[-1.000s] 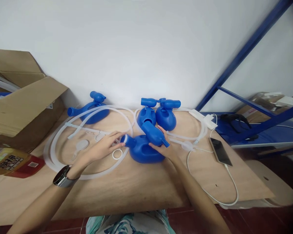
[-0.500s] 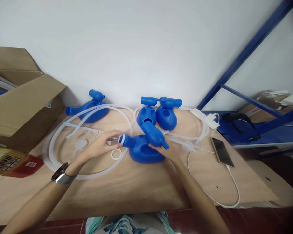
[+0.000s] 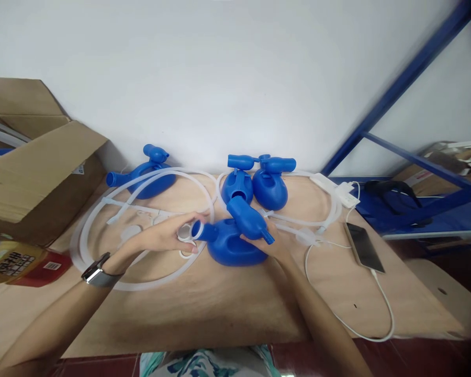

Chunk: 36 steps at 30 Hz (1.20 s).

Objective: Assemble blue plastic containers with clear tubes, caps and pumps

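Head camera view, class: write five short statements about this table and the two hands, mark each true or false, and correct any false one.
1. The left hand holds a translucent round part. True.
2. The right hand is at the front blue bottle. True.
3. The left wrist is bare. False: it wears a watch.
4. A phone lies to the right of the front blue bottle. True.
5. The left hand touches the phone. False: the phone lies apart from both hands.
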Each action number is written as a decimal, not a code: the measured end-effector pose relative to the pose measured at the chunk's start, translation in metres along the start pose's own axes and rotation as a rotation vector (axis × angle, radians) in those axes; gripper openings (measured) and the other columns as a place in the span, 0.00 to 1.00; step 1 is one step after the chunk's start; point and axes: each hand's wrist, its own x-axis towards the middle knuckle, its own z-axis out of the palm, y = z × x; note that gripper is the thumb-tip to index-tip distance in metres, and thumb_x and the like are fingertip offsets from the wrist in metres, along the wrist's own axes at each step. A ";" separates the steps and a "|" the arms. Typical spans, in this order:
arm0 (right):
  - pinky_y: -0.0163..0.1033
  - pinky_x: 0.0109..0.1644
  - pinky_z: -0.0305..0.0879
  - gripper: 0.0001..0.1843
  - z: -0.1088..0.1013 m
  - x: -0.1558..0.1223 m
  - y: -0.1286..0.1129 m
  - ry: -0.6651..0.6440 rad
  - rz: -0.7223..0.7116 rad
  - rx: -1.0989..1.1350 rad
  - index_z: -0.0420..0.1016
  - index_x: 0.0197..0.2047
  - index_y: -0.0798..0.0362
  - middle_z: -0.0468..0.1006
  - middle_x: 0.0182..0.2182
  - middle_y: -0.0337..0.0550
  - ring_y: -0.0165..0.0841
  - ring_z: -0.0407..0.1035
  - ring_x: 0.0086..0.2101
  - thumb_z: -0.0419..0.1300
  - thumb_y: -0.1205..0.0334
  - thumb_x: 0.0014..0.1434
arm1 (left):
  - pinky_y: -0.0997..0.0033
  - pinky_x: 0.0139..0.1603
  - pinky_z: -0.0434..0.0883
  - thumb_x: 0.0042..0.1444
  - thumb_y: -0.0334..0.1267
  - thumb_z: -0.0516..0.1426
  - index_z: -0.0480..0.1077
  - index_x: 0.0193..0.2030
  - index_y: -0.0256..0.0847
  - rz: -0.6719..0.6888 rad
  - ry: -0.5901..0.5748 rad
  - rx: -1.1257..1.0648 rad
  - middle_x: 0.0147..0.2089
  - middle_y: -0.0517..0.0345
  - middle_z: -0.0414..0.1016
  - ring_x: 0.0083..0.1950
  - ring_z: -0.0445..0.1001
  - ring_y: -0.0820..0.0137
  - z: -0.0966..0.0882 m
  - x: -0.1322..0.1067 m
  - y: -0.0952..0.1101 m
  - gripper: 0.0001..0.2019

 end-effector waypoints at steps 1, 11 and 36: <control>0.57 0.53 0.82 0.31 0.000 0.000 0.000 0.004 0.002 0.005 0.79 0.54 0.44 0.86 0.46 0.50 0.53 0.83 0.45 0.74 0.37 0.53 | 0.50 0.73 0.68 0.56 0.55 0.69 0.69 0.68 0.48 -0.027 0.029 -0.025 0.75 0.47 0.67 0.75 0.67 0.49 0.001 0.002 0.001 0.35; 0.65 0.71 0.68 0.43 -0.008 0.006 -0.008 -0.121 -0.061 -0.118 0.75 0.63 0.40 0.81 0.57 0.47 0.55 0.73 0.62 0.76 0.32 0.48 | 0.40 0.73 0.66 0.69 0.69 0.42 0.73 0.64 0.41 -0.412 0.469 -0.432 0.68 0.41 0.74 0.69 0.73 0.48 0.054 0.054 -0.009 0.38; 0.55 0.64 0.76 0.38 -0.022 0.022 -0.028 -0.396 -0.070 -0.122 0.78 0.65 0.40 0.83 0.58 0.45 0.54 0.78 0.57 0.75 0.39 0.53 | 0.29 0.80 0.43 0.47 0.63 0.68 0.83 0.56 0.60 0.364 -0.256 0.114 0.74 0.53 0.69 0.80 0.54 0.35 0.016 0.061 -0.024 0.29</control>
